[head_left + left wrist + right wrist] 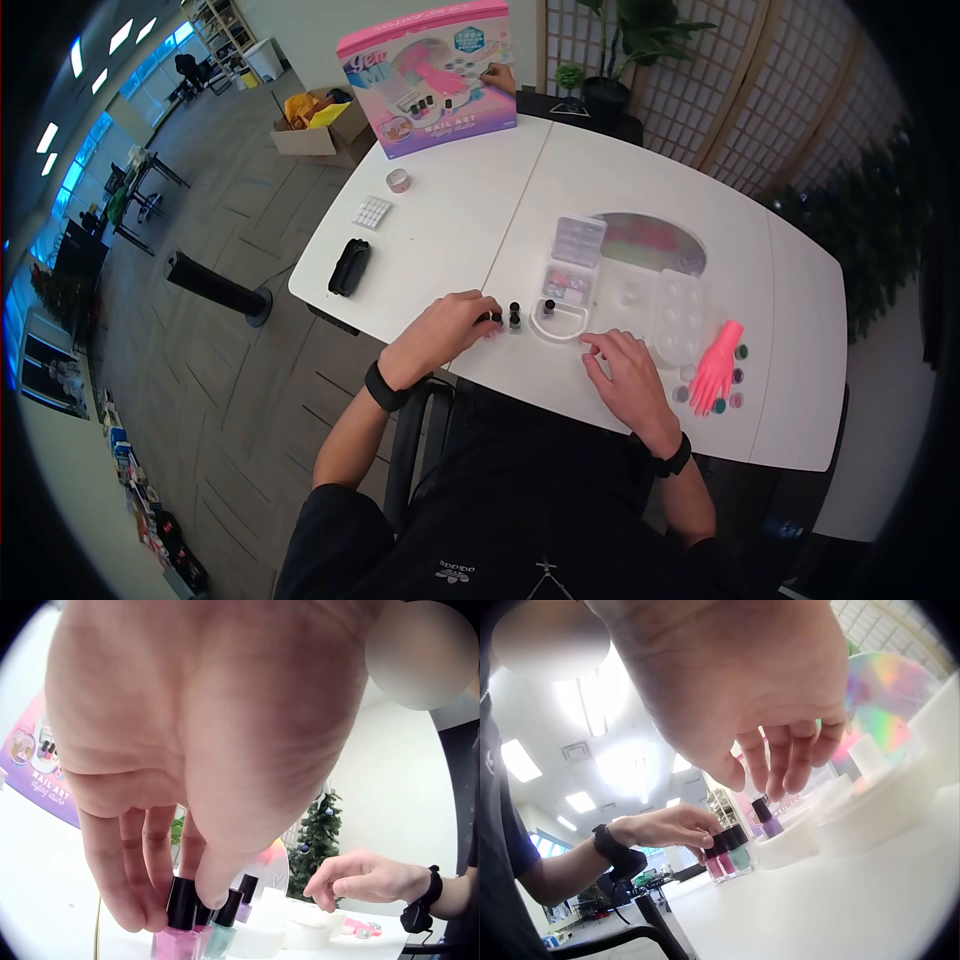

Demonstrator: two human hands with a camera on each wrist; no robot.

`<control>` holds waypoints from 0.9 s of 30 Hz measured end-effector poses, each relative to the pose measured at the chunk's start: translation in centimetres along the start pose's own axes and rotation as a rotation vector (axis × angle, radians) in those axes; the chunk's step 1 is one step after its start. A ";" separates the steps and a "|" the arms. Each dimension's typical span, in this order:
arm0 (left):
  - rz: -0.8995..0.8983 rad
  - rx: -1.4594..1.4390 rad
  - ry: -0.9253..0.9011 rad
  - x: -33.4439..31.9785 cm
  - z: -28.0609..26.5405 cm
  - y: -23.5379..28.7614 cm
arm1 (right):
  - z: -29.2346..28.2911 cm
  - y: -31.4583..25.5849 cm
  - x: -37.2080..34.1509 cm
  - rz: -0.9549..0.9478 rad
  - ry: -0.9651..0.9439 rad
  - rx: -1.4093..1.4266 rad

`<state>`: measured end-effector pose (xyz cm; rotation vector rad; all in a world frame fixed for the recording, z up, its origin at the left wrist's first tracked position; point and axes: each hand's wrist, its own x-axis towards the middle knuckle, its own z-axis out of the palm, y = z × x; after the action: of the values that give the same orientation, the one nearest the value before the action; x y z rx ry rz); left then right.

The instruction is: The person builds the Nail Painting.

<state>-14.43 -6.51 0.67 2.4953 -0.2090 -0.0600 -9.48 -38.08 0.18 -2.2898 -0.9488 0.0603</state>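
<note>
My left hand [445, 325] pinches the black cap of a pink polish bottle [178, 937] between thumb and fingers. Close beside it stand a darker pink bottle [726, 862] and a teal bottle [219, 939]. A purple bottle [771, 825] stands in the rounded end of the white tray [560, 332]. My right hand [632, 385] hovers over the table to the right of that tray end, fingers loosely bent and holding nothing.
A pink plastic hand [714, 370] lies at the right among several small round pots. Behind the tray is a shiny half-round panel [655, 243]. A black case [349, 268], a white sheet of pieces [371, 212], a tape roll [398, 181] and the product box [430, 80] are left.
</note>
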 end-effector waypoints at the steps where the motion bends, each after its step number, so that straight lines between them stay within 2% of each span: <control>1: -0.013 -0.010 -0.005 0.0 -0.2 0.1 | 0.0 -0.1 -0.1 -0.003 0.003 0.006; 6: -0.026 -0.092 -0.035 -0.1 -1.5 1.7 | 0.4 -0.5 -0.4 -0.042 0.022 0.055; 9: 0.049 -0.145 -0.022 -0.1 -1.9 3.5 | 0.1 -1.6 -0.8 0.028 -0.031 0.133; 12: 0.002 -0.237 -0.076 0.5 -1.8 5.0 | 0.4 -2.3 -1.3 0.008 -0.001 0.157; 18: -0.136 -0.263 0.029 2.1 -0.1 8.2 | 1.7 -3.9 -2.0 -0.005 0.122 -0.024; 21: -0.126 -0.310 0.026 2.7 0.9 9.2 | 2.4 -3.8 -1.9 -0.016 0.210 -0.067; 27: -0.107 -0.321 -0.013 3.1 1.1 10.5 | 2.6 -3.1 -2.2 0.075 0.230 0.013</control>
<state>-12.93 -15.96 6.00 2.1844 -0.0638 -0.1426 -13.72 -36.39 -0.49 -2.2615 -0.7420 -0.1605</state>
